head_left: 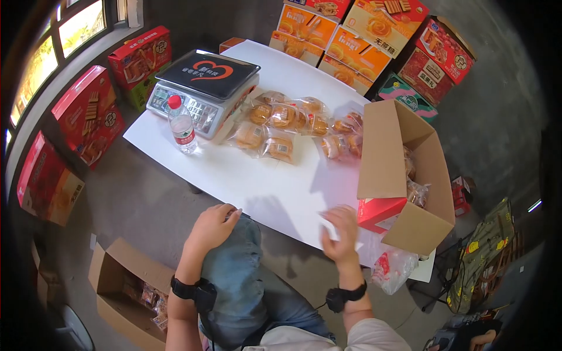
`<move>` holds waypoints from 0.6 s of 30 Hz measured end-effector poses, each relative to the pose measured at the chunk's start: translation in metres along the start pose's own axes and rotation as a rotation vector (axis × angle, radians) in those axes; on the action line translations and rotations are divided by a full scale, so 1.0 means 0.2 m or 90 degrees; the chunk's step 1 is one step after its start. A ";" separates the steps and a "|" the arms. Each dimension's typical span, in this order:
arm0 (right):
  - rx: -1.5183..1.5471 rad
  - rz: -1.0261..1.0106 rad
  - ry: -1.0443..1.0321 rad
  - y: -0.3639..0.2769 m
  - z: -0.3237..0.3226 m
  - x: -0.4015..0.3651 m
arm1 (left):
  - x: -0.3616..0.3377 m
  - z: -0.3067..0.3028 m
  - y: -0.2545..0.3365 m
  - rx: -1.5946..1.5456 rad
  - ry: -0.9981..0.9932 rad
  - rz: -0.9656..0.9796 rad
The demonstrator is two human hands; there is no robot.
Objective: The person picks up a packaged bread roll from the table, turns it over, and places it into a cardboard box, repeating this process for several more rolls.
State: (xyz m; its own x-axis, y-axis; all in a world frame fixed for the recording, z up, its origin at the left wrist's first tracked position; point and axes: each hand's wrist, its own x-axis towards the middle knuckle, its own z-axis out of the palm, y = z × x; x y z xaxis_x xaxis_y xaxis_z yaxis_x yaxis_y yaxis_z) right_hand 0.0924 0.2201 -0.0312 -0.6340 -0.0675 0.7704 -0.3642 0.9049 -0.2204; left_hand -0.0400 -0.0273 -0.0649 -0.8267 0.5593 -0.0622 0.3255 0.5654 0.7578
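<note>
My left hand [214, 224] rests on my knee, in front of the table's near edge, with its fingers curled over and partly hidden. Over the right part of the white table [275, 193], my right hand [341, 233] is raised with its fingers apart and nothing in them. To its right stands an open cardboard box [380, 152] with wrapped buns [417, 193] inside and a red panel at its base. Bagged buns [283, 117] lie grouped at the table's middle. Left of them is a scale [205, 73], with a red-capped water bottle [182, 130] beside it.
An open carton [137, 263] of wrapped items sits on the floor at lower left. Red gift boxes [91, 114] stand along the window wall. Orange and red boxes [357, 35] are stacked behind the table. A plastic bag [393, 270] hangs at its right edge.
</note>
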 end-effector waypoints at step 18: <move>-0.206 0.183 -0.230 0.47 1.02 0.22 | -0.01 -0.05 -0.03 -0.039 -0.011 -0.010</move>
State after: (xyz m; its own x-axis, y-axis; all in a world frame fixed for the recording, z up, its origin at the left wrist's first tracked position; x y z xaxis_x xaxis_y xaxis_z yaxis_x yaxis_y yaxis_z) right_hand -0.1076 0.2163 -0.1403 -0.8906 0.1125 0.4407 0.0489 0.9870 -0.1531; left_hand -0.0456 -0.0380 -0.0620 -0.8234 0.5610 -0.0855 0.2827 0.5362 0.7954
